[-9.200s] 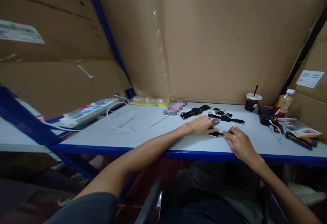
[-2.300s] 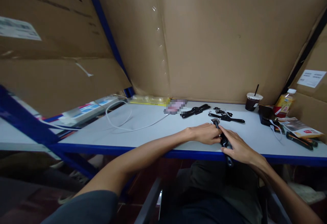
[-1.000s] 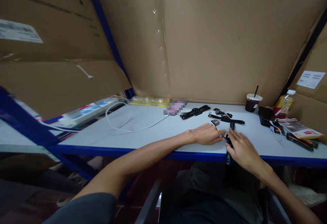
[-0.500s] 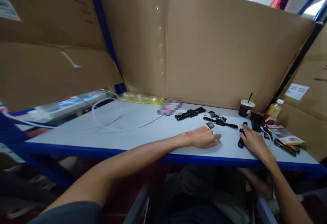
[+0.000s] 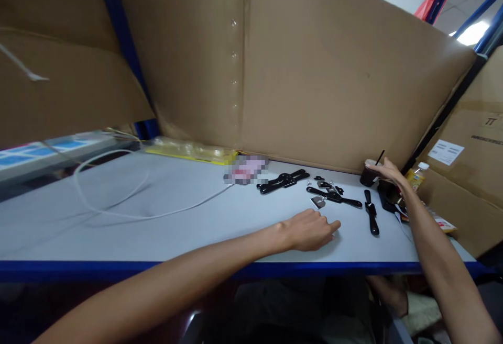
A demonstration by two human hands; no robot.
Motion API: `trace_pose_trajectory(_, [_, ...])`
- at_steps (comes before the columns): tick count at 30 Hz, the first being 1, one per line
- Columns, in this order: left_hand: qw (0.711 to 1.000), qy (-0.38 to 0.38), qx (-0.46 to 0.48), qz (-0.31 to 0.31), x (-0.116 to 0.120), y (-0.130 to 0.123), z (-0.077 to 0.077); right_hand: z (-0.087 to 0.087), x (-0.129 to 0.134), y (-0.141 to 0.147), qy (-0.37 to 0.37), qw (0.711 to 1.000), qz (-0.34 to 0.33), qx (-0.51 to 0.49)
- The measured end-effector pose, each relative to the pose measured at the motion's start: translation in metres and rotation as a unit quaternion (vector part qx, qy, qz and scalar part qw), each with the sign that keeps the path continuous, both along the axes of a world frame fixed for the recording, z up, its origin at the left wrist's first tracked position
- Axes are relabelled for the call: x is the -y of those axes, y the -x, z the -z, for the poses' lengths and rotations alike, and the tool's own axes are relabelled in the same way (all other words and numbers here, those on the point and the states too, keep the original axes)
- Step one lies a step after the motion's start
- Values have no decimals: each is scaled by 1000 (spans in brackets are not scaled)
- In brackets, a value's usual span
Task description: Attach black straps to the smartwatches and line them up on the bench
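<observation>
Has the right hand [image 5: 392, 170] closed around the upper part of the drink cup [image 5: 368, 177], near the bottle [image 5: 416, 175] at the back right of the desk [image 5: 220, 239]; cannot tell how firmly. Has the left hand [image 5: 312, 230] loosely curled on the desk, with nothing visible in it, near the metal blade [image 5: 318, 202].

Could spill drink over the 2 nearest black tools [image 5: 370, 213] by squeezing near the lid or catching the straw [image 5: 380, 156]. Could also snag the white cable [image 5: 398, 218] with the right forearm, or nick the left hand by sliding it forward onto the blade.

Compared with 0.5 s earlier, has let go of the rightmost tool, now lying free, and moved the right hand to the cup.
</observation>
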State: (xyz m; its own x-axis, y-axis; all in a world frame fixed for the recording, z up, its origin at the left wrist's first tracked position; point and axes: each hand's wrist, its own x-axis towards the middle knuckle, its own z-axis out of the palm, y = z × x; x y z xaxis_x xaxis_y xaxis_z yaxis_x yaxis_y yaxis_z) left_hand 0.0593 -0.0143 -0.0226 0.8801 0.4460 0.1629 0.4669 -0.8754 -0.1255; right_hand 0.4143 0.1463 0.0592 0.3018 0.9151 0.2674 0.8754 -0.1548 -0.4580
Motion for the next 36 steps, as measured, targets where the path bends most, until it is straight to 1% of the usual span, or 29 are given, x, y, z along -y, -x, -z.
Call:
trace_pose_trajectory(3, [1000, 6, -12, -2, 3, -1, -3, 3, -12, -5, 4, 1000, -6, -4])
trace_pose_trajectory(6, [1000, 14, -19, -3, 5, -1, -7, 6, -18, -10, 7, 1000, -13, -2])
trace_pose_trajectory(9, [1000, 17, -18, -3, 6, -1, -8, 10, -19, -11, 0, 1000, -8, -1])
trace_pose_trajectory(12, [1000, 18, -13, -4, 6, -1, -7, 11, -15, -8, -27, 1000, 10, -2])
trace_pose_trajectory(15, [1000, 20, -16, -8, 5, -3, -8, 2, -6, -3, -65, 998, 26, -1])
trace_pose_trajectory(18, [999, 22, -23, -15, 6, -3, -10, -20, 13, 5, -114, 993, 23, 1])
trace_pose_trajectory(19, [999, 23, -25, -17, 6, -3, -11, -29, 22, 9, -123, 992, 14, 3])
trace_pose_trajectory(20, [999, 23, -24, -19, 6, -3, -11, -38, 34, 15, -130, 991, -19, 0])
trace_pose_trajectory(21, [999, 23, -23, -20, 6, -3, -11, -48, 49, 22, -159, 987, -31, -4])
trace_pose_trajectory(22, [999, 24, -21, -18, 5, -3, -12, -56, 66, 31, -173, 983, -62, -6])
trace_pose_trajectory(24, [999, 25, -16, -13, 4, -3, -11, -69, 107, 52, -178, 976, -124, -13])
trace_pose_trajectory(26, [1000, 25, -15, -8, 2, -2, -10, -74, 156, 77, -157, 971, -181, -14])
trace_pose_trajectory(28, [1000, 24, -17, -5, -1, -2, -9, -69, 207, 100, -127, 964, -233, -14])
trace_pose_trajectory(31, [1000, 20, -13, -1, -4, -1, -6, -49, 274, 129, -90, 948, -303, 21])
trace_pose_trajectory(33, [1000, 14, -8, -3, -5, 0, -4, -32, 306, 145, -64, 939, -334, 58])
trace_pose_trajectory(34, [1000, 14, -9, -5, -6, 0, -4, -24, 318, 153, -52, 933, -348, 71])
trace_pose_trajectory(36, [1000, 17, -15, -8, -5, 1, -4, -12, 336, 166, -54, 914, -391, 93])
